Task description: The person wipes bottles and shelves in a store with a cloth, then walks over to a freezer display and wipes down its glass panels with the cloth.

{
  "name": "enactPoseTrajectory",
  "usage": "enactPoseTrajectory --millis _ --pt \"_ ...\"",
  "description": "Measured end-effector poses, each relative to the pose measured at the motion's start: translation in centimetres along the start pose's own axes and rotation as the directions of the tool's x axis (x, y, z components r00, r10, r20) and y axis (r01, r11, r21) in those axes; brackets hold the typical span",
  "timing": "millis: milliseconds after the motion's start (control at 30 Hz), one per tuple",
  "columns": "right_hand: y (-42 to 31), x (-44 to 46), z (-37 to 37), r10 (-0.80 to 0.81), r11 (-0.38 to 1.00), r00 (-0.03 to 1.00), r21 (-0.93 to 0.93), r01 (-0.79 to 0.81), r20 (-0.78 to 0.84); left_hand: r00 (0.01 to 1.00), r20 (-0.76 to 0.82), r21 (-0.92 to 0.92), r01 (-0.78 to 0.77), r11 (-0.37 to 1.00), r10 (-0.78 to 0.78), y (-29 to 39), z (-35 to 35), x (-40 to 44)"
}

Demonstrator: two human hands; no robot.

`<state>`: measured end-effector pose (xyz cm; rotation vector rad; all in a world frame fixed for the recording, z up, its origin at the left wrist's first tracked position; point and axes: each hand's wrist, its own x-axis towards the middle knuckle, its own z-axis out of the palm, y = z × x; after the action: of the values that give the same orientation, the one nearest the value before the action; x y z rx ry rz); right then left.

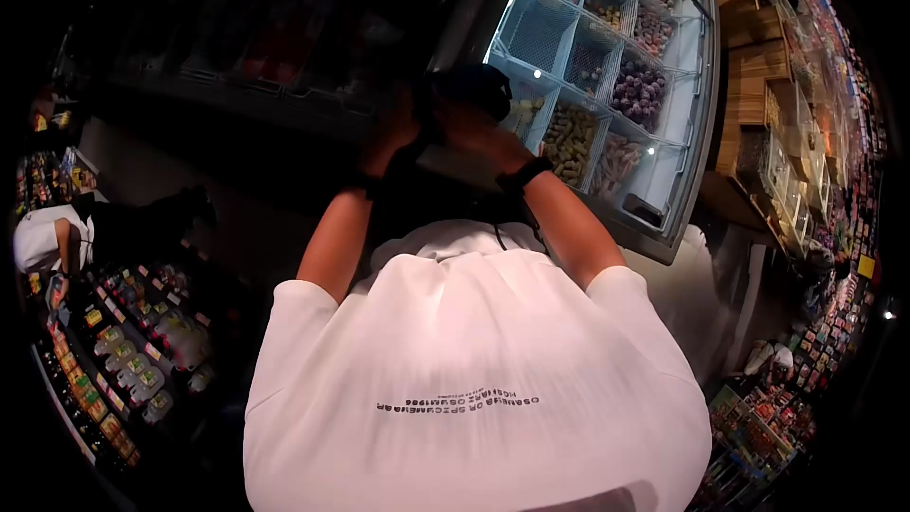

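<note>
Both my forearms reach forward from the white T-shirt [474, 341], each wrist circled by a dark band. My left hand [391, 133] lies in deep shadow, and its fingers cannot be made out. Close beside it, my right hand [479, 137] is at a black object [474, 90] whose kind the darkness hides. Whether either hand grips that object does not show. Just right of my right hand stands a lit freezer case [697, 133] with wire-divided bins. One bin holds greenish-brown pieces [571, 137], another dark purple round pieces [640, 93].
A dark display case [275, 47] runs along the upper left. Wooden shelving [754, 66] stands beyond the freezer on the right. At far left a person in a white top [43, 237] bends by shelves of packaged goods [133, 360]. More stocked shelves [758, 427] appear at lower right.
</note>
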<state>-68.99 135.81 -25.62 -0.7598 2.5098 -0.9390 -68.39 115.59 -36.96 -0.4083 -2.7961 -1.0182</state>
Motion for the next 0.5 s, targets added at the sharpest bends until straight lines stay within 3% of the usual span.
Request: enactPoseTrajectory --millis 33,67,133,167,233,267,333,367,433,467,500 --pt "-0.4 1.2 -1.4 0.033 0.994 0.986 -0.112 -0.015 0.163 0.991 -0.041 0.009 -0.124 0.992 0.124 -2.6 1.4 0.3" --pt "-0.7 2.3 -2.8 0.081 0.973 0.946 -0.23 -0.006 0.314 0.993 -0.046 0.014 -0.112 0.994 0.113 -2.4 0.8 0.1" --pt "2.4 4.3 -0.5 0.006 0.998 1.0 -0.061 -0.006 -0.004 0.995 0.089 -0.097 -0.027 0.995 0.035 -0.1 -2.0 2.4" --pt "2.5 5.2 -1.1 -0.008 0.997 1.0 -0.071 0.008 -0.002 0.997 0.072 -0.092 -0.026 0.995 0.033 1.2 -3.5 3.5" --pt "1.8 7.0 -1.8 -0.215 0.896 0.968 -0.368 0.25 0.133 0.945 0.316 0.03 0.076 0.997 -0.082 3.3 -5.6 5.4" --pt "-0.7 8.2 -4.0 0.066 0.824 0.955 -0.556 0.111 0.288 0.946 0.312 0.033 0.084 0.996 -0.09 3.3 -4.8 6.2" --pt "8.2 12.1 0.9 -0.268 0.632 0.963 -0.751 0.191 0.019 1.0 0.003 -0.172 -0.003 0.985 0.003 2.4 -2.1 8.1" --pt "6.8 12.3 0.6 -0.258 0.63 0.966 -0.754 0.187 0.023 1.0 0.006 -0.183 -0.002 0.983 0.004 1.6 -0.7 8.6" --pt "2.3 11.4 -2.0 -0.001 0.931 0.95 -0.347 -0.113 -0.312 0.969 0.206 -0.173 0.176 0.969 -0.139 0.7 1.2 10.1" --pt "2.0 11.6 -2.0 0.005 0.924 0.954 -0.364 -0.119 -0.3 0.969 0.203 -0.196 0.18 0.964 -0.14 1.2 -0.2 10.2" --pt "2.0 11.7 -1.9 0.087 0.947 0.926 -0.257 -0.191 -0.368 0.955 0.259 -0.221 0.203 0.954 -0.144 2.6 -2.8 10.0"
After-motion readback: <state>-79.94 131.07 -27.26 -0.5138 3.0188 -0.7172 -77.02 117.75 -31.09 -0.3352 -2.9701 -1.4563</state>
